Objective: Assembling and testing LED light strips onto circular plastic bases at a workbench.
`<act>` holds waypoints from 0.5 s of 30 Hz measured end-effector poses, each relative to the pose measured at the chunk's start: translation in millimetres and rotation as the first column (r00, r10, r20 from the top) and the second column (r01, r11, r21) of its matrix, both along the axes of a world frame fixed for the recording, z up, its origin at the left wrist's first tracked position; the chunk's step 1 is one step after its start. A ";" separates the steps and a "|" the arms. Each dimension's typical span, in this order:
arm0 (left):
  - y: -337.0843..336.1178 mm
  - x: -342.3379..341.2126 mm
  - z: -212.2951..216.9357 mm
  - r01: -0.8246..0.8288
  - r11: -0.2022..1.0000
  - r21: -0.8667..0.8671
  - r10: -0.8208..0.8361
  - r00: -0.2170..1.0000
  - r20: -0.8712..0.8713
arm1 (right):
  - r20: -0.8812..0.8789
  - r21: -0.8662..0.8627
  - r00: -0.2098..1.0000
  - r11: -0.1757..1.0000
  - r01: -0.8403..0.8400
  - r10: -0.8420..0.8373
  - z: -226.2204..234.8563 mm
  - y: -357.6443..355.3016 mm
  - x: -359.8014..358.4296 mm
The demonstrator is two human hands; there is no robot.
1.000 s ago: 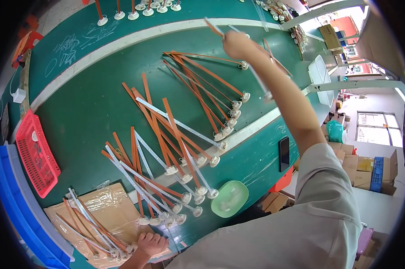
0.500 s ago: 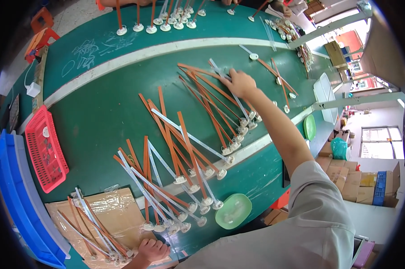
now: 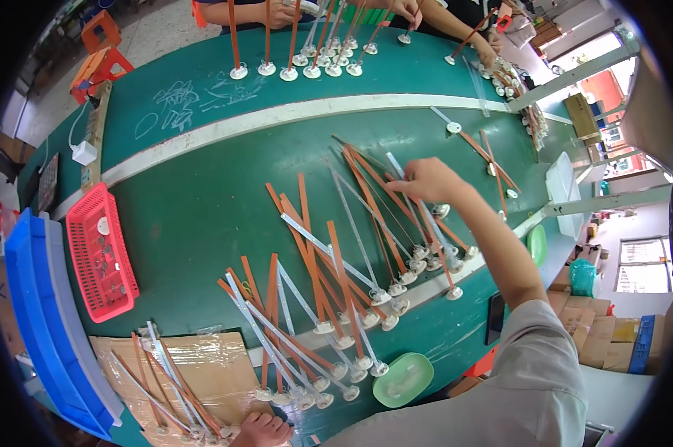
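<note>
My right hand (image 3: 430, 179) is closed around the upper ends of a few thin strips, among them a pale grey strip (image 3: 431, 220) and an orange strip (image 3: 442, 257). Round white bases (image 3: 454, 293) sit at the strips' lower ends. Beside that hand, more orange strips (image 3: 365, 186) fan out across the green table. Farther left lie further bunches of orange and pale strips (image 3: 329, 257), their bases along the white ledge. My left hand (image 3: 263, 430) rests curled at the edge of a cardboard sheet (image 3: 217, 365); what its fingers hold, if anything, is hidden.
A red basket (image 3: 102, 253) and blue bins (image 3: 46, 320) stand at the left. A green dish (image 3: 403, 380) lies near me, with a dark phone-like slab (image 3: 496, 318) to its right. Across the table, other people's hands (image 3: 407, 11) work among upright strips (image 3: 268, 37).
The view has shifted, so the scene sits lower and farther right. My right hand has closed on strips, and the bunch under it has spread. My left hand stays by the cardboard.
</note>
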State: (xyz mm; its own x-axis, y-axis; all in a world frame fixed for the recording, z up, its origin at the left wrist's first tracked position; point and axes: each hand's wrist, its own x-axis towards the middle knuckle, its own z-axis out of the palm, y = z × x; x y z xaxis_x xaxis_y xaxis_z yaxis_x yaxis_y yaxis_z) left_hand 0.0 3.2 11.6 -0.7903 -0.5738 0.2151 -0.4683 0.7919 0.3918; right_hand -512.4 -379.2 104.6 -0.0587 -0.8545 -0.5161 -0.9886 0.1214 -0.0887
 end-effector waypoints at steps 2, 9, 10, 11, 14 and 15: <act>41.0 26.5 -35.9 0.051 0.971 0.233 -0.081 0.989 0.123 | 0.078 -0.052 0.995 0.997 -0.058 0.062 6.1 -21.8 -1.9; -154.2 7.0 94.8 -0.019 0.999 0.040 0.019 1.000 0.018 | 0.289 -0.551 0.941 0.834 0.013 0.176 16.8 -119.5 -36.0; -158.0 42.2 75.3 -0.338 0.849 0.405 0.394 0.917 -0.060 | 0.488 -0.588 0.862 0.782 0.208 0.138 14.0 -143.5 -34.7; -252.5 -7.0 118.5 -0.257 0.964 -0.065 0.242 0.953 -0.182 | 0.628 -0.581 0.771 0.723 0.375 0.105 7.9 -165.3 -37.3; -398.2 -46.3 144.9 -0.566 0.816 -0.118 0.557 0.824 -0.105 | 0.665 -0.631 0.746 0.555 0.541 0.029 27.0 -210.7 -31.9; -438.2 -67.0 153.6 -0.644 0.762 -0.075 0.629 0.762 -0.152 | 0.669 -0.639 0.742 0.545 0.542 0.047 29.0 -222.6 -32.6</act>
State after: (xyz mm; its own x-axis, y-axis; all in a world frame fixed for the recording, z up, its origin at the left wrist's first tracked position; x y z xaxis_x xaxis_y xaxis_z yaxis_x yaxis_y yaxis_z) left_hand -67.0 -435.0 165.2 -0.2184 -0.9008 0.3754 -0.8398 0.3693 0.3978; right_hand -544.9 -601.9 133.6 -0.3035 -0.9005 0.3115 -0.6324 -0.0542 -0.7727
